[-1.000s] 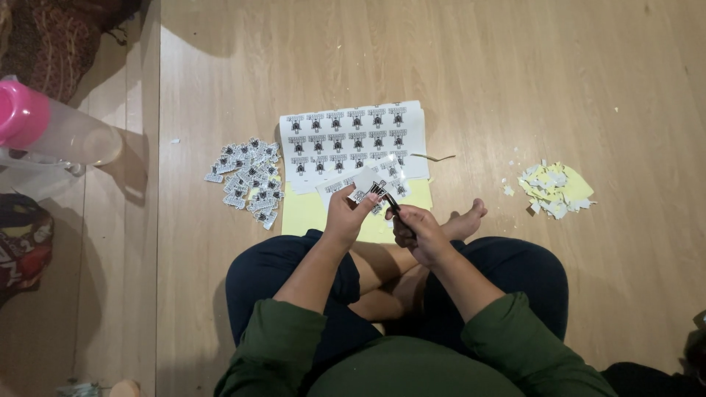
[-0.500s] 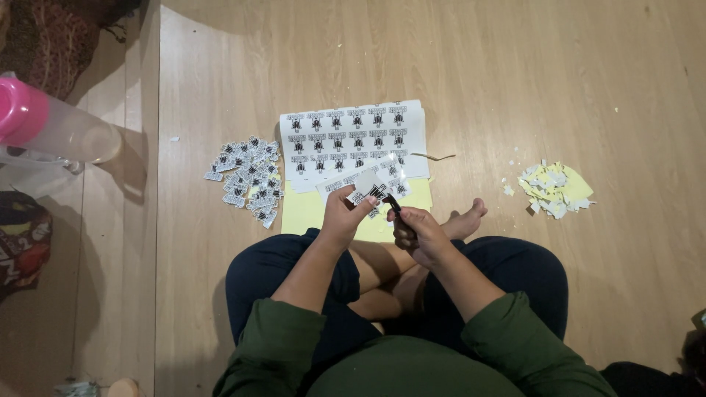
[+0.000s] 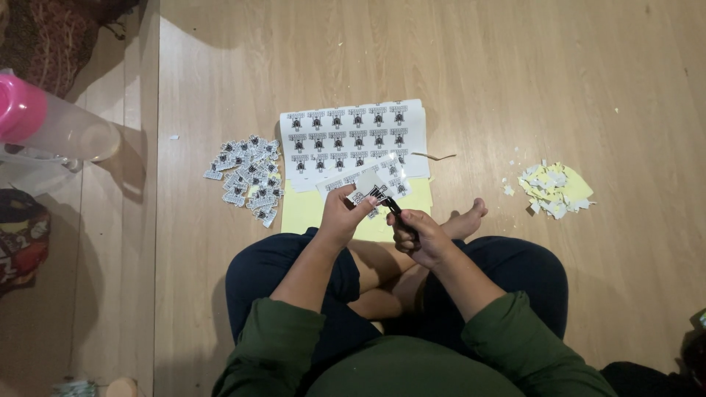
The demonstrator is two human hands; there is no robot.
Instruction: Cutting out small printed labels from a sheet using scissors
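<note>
I sit cross-legged on a wooden floor. My left hand (image 3: 344, 215) pinches a strip of printed stickers (image 3: 362, 181) held above my lap. My right hand (image 3: 417, 237) grips black-handled scissors (image 3: 388, 204) whose blades meet the strip's lower edge. Just beyond my hands lies a white sheet of printed stickers (image 3: 353, 137) on top of a yellow backing sheet (image 3: 305, 211).
A pile of cut-out stickers (image 3: 248, 176) lies left of the sheet. Paper scraps on a yellow piece (image 3: 555, 187) sit at the right. A clear bottle with a pink cap (image 3: 51, 125) lies at far left, beside a patterned bag (image 3: 22, 239).
My hands shifted only slightly; the scissors stay at the strip's edge. Nothing else moved.
</note>
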